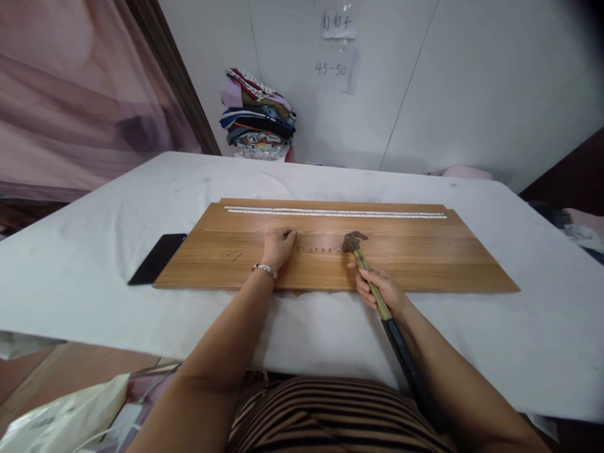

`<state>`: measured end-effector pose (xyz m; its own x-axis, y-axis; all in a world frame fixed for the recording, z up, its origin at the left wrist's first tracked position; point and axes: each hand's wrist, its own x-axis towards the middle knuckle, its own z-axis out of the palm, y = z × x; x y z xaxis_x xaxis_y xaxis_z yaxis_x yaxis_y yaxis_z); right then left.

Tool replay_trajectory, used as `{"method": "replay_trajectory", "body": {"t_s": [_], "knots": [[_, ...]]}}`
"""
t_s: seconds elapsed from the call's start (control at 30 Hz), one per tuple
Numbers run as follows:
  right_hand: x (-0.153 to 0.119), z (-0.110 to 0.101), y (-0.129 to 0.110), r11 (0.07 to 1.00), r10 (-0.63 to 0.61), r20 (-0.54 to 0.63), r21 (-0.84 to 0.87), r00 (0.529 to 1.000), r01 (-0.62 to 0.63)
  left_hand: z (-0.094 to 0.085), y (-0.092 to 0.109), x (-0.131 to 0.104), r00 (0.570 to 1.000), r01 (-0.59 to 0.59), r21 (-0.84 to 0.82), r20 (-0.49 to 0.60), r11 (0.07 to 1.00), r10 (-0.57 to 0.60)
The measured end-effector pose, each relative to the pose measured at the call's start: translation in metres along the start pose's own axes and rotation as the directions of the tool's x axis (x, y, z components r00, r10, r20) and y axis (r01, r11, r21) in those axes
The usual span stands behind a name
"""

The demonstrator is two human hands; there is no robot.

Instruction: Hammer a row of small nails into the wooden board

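My right hand (pixel 377 288) is wrapped round the handle of a claw hammer (pixel 382 305), whose rusty head is over the wooden board (pixel 425 258). Fingers pinched together, my left hand (pixel 279 245) rests on the board; whatever it holds, if anything, is too small to make out. Between the hands runs a row of several small nails (pixel 317 249) in the board. Two loose nails (pixel 234 255) lie left of my left hand. Two white measuring strips (pixel 335 213) stretch along the board's far side.
A white-covered table (pixel 311 327) bears the board. Against the board's left edge lies a black flat object (pixel 158 259). Folded cloths (pixel 259 116) are stacked behind the table, near the wall with paper notes (pixel 335 69). A pink curtain (pixel 85 88) hangs at the left.
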<state>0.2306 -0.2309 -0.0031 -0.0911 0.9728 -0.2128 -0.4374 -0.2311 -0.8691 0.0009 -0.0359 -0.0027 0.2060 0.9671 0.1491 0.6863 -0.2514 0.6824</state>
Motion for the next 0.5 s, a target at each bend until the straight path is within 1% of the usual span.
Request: {"method": "replay_trajectory", "body": {"t_s": [0.33,0.5], "knots": [[-0.0018,0.0018,-0.0009,1.000,-0.023,-0.015,-0.009,1.000,0.023,-0.0001,-0.0001,-0.0003,1.000,0.006,-0.006,0.010,1.000,-0.006],[-0.0002,0.0001,0.0014,1.000,0.001,-0.008,-0.002,1.000,-0.001,-0.0008,0.0015,-0.0007,1.000,0.007,-0.005,0.011,1.000,-0.006]]}}
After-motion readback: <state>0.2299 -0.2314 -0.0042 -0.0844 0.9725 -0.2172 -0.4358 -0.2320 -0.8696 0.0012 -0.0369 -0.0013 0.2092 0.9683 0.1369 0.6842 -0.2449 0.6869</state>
